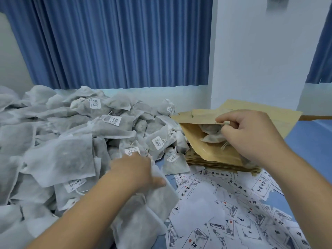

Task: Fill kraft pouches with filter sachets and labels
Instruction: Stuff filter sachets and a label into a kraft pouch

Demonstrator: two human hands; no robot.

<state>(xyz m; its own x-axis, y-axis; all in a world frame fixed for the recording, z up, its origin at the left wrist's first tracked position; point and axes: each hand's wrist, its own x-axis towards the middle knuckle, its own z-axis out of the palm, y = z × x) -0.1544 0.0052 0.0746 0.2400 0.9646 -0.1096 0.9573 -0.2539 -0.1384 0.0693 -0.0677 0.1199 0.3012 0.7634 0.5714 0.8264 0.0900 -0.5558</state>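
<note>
Right hand [249, 133] pinches the kraft pouch [206, 150] mouth open atop the stack by the table's far-right edge, sachets already inside. Left hand [136, 169], fingers closed on a filter sachet [161, 196], sits left of the mouth and nearer the pile.

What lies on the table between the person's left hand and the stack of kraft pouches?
In the head view, between the left hand and the kraft pouch stack lies a tagged filter sachet on the blue table.

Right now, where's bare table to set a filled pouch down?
Bare blue table lies right of the kraft pouch stack, beyond the scattered labels. Small gap between sachet pile and labels. Elsewhere crowded.
</note>
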